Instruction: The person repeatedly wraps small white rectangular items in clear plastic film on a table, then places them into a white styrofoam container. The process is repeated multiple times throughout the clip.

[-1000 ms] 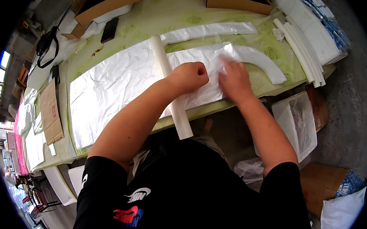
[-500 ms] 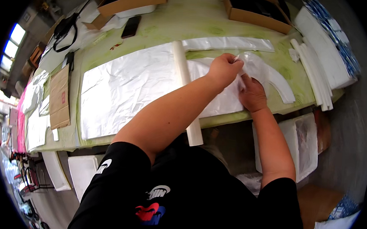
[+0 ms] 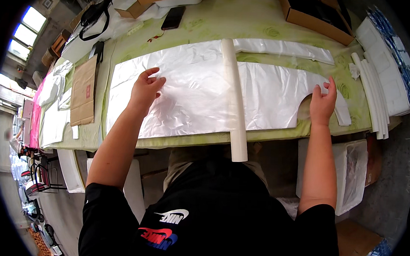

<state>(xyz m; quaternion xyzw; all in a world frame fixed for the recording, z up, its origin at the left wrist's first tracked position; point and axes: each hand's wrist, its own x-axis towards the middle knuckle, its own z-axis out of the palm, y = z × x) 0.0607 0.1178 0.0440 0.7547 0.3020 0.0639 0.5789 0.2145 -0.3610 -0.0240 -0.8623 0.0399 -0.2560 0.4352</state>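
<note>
White plastic sheet [image 3: 127, 90] flat on the desk [image 3: 230, 21], long axis about 9 to 3 o'clock, left end square. Pale tube [image 3: 236, 111] lies across the plastic: long axis close to 12–6, top leaning a touch toward 11, bottom end pointing just past 6 and overhanging the near desk edge. At the tube's 3 o'clock side, white shaped plastic [image 3: 268, 94] runs on toward 3, with a curved cut-out on its near edge. Can't tell if that's one piece with the left sheet. Narrow white strip [image 3: 285, 49] sits above it, long axis near 9–3, far end dipping toward 4.

Left hand [image 3: 146, 89]: over the sheet at the tube's 9 o'clock, fingers half-curled, thumb and forefinger slightly apart. Right hand [image 3: 323, 104]: at the tube's 3 o'clock, by the cut-out, thumb and forefinger tips up and apart. Can't tell whether either pinches thin film.

Around the tube: dark phone [image 3: 173, 18] at 11, brown cardboard sheet [image 3: 83, 92] at 9, open brown box [image 3: 317, 20] at 1. Bundle of white tubes [image 3: 373, 98] out at 3, axes about 11–5, next to a white foam block [image 3: 389, 76].
</note>
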